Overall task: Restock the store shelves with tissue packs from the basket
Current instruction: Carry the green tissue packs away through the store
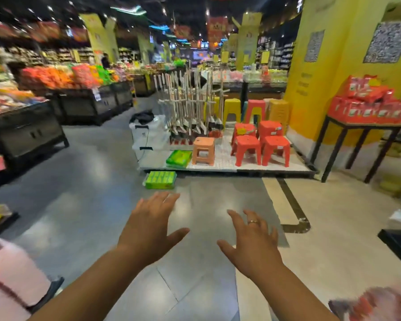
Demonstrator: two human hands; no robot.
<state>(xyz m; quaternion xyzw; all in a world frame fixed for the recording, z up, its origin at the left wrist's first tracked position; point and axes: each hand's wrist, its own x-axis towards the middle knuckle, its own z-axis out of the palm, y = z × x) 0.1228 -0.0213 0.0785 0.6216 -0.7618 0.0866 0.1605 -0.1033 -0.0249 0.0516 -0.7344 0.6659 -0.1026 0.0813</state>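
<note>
**stockguy:** Green tissue pack (160, 180) is lying flat on the grey floor (90, 181), roughly 12 o'clock from the left hand (148, 224) and right up against the low white platform (227, 169). A second green pack (179, 158) sits on that platform's corner, at about 1 o'clock from the first.

**aisle9:** Hands got anything?

**stockguy:** Nope. Both are stretched out palm-down with fingers spread, gripping nothing at all. The right hand (252, 244) has a ring (252, 221) on (the left's fingertips are motion-blurred). Neither touches the floor pack; the left is the nearer one.

**aisle9:** What's around it?

**stockguy:** Red stools (248, 149) at 12 o'clock from the right hand, an orange stool (203, 150) just beside the second pack, and a rack of brooms (192, 107) behind. A yellow pillar (333, 89) stands at 2 o'clock, with a black table (357, 128) of red packs (366, 105) next to it.
</note>
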